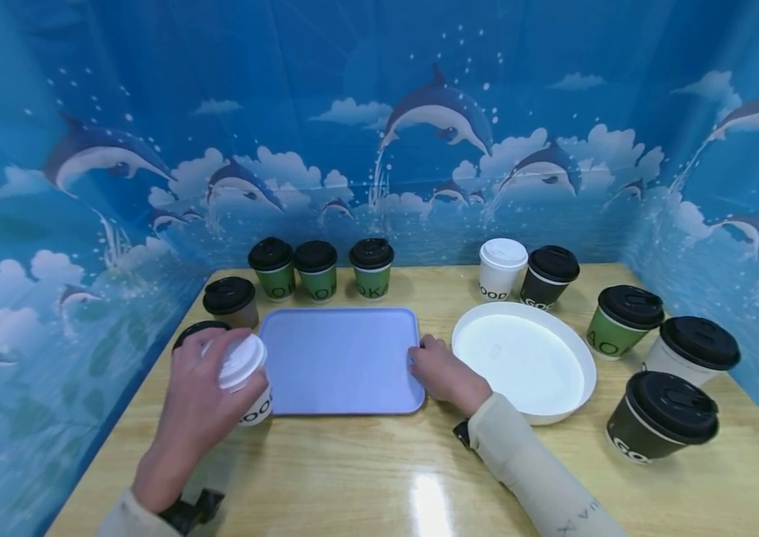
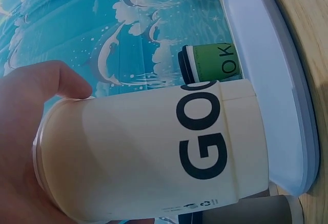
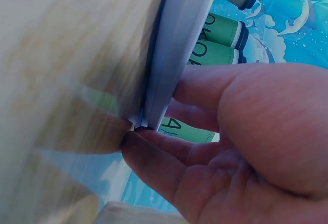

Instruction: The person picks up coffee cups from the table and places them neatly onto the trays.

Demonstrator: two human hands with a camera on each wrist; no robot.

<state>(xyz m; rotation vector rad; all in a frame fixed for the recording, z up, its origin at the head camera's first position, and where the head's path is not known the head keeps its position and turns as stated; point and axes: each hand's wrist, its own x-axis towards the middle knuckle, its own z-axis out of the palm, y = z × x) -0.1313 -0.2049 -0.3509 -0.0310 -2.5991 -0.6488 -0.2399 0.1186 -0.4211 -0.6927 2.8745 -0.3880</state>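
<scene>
Light wood grain marks the near stretch of the table (image 1: 326, 477), with beige sleeves (image 1: 520, 455) reaching over it. Fingers of the left hand (image 1: 194, 406) are curled around the lid end of a white cup (image 2: 138, 152), which is at the near-left corner of a lavender tray (image 1: 342, 362); whether its base is lifted cannot be told. To the right stands a black cup (image 1: 661, 418). The right hand (image 1: 446, 373) pinches the tray's right edge, thumb at the rim and fingers beneath. Just beside that hand sits a white round dish (image 1: 520, 365), with a black-lidded white cup (image 1: 691, 350) and a green cup (image 1: 621, 321) past its right side. Beyond the left hand stands a grey-brown cup (image 1: 232, 298). Farther back are three green cups (image 1: 317, 276) behind the tray, and a white-lidded cup (image 1: 502, 268) next to a smaller-looking dark cup (image 1: 549, 276) behind the dish. Last comes a blue dolphin backdrop (image 1: 353, 74).
</scene>
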